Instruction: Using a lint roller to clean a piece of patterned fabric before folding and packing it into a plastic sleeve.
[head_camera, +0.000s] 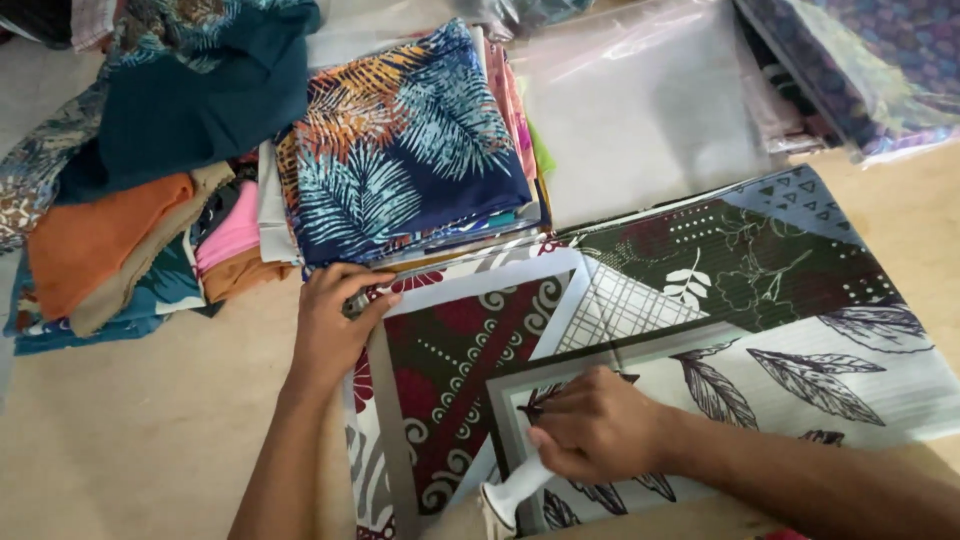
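Head view: two hands on a patterned cloth

Head camera looks down on a printed cloth (640, 330) spread flat on a pale floor (150, 440), its panels in maroon with white scrolls, dark green with flowers, and grey-white with dark leaves. The left hand (335, 325) lies on the cloth's upper left corner, fingers curled over the edge and pinching the fabric there. The right hand (600, 425) rests on the grey-bordered leaf panel near the lower middle, fingers closed around a small white object (510, 490) that sticks out below the fist; what it is cannot be told.

Just beyond the left hand, touching the cloth's top edge, sits a stack of folded fabrics topped by a navy piece with blue and orange palm leaves (410, 150). Left of that lies a looser heap with orange (100, 240), pink (235, 230) and dark teal (200, 100) cloths. Clear plastic bags (640, 110) lie behind the spread cloth, and more bagged purple fabric (860, 70) fills the upper right corner.
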